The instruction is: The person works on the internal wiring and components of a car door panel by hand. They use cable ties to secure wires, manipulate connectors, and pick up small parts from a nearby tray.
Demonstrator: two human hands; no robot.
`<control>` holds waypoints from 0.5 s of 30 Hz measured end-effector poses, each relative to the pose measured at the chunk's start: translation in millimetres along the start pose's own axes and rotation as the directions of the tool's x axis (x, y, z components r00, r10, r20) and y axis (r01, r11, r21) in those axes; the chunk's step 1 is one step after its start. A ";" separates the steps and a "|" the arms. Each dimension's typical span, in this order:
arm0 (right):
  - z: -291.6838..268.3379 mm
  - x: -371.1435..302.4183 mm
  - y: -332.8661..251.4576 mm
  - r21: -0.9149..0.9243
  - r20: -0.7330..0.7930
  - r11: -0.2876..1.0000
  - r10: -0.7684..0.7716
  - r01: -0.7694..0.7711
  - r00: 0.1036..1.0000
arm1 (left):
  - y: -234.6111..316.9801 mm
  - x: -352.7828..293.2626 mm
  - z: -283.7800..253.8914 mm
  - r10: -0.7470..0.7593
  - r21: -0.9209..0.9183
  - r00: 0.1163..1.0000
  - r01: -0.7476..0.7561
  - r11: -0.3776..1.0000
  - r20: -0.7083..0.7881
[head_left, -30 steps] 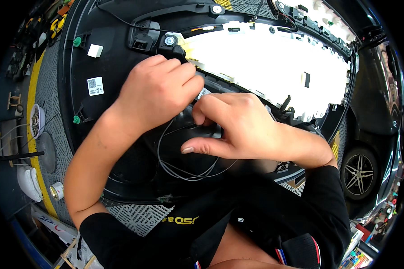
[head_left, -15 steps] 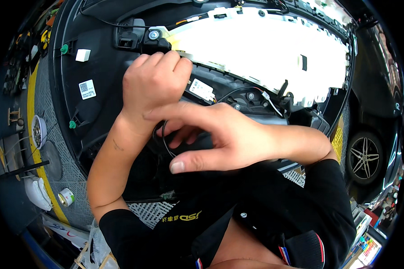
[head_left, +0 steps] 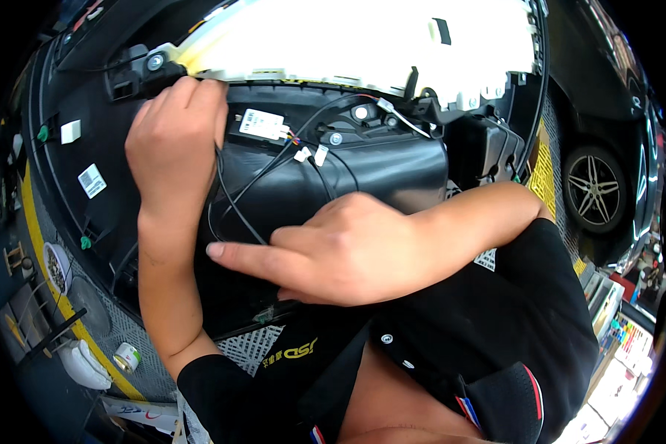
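Observation:
My left hand (head_left: 176, 140) is closed, knuckles up, beside the lower left corner of a large white plastic panel (head_left: 333, 41) on a black car door trim (head_left: 399, 159). A thin black cable (head_left: 233, 203) comes out from under its thumb side and loops down to my right hand (head_left: 348, 251). That hand has its thumb stretched left and its other fingers curled under, where the cable runs in behind them; the grip itself is hidden. Above it sits a small black module with a white label (head_left: 260, 124), with colored wires and white connectors (head_left: 312, 154) at its end.
A black bracket with a bolt (head_left: 155, 62) sits beyond my left hand. White foam block (head_left: 71, 132), label (head_left: 92, 181) and green clips (head_left: 43, 133) line the trim's left side. A bowl of small parts (head_left: 57, 268) and a can (head_left: 127, 357) stand at left; a car wheel (head_left: 594, 189) is at right.
The view has shifted, so the trim appears further up and left. My right hand has come away from my left wrist, and its spread fingers have curled. More of the cable and the connectors shows.

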State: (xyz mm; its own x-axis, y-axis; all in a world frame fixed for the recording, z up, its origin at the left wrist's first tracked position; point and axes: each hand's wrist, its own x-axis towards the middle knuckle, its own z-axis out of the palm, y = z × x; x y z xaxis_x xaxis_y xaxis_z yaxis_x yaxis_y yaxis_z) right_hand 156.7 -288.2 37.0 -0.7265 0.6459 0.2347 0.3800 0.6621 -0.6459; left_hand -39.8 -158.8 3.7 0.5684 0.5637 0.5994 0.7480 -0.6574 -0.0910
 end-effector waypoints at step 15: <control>-26.2 -66.2 64.2 -0.332 -0.534 0.857 0.174 -0.394 0.828 | -14.8 -1.8 -19.9 0.233 -0.472 0.967 -0.160 0.867 0.100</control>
State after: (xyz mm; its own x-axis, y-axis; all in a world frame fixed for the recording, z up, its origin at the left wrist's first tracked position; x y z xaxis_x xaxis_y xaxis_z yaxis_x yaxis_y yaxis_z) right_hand 244.2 -278.6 -1.0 -0.2295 0.8525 0.4697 0.8019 0.4391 -0.4052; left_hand -58.7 -160.1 19.8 0.7580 0.4423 0.4794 0.3959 -0.8961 0.2007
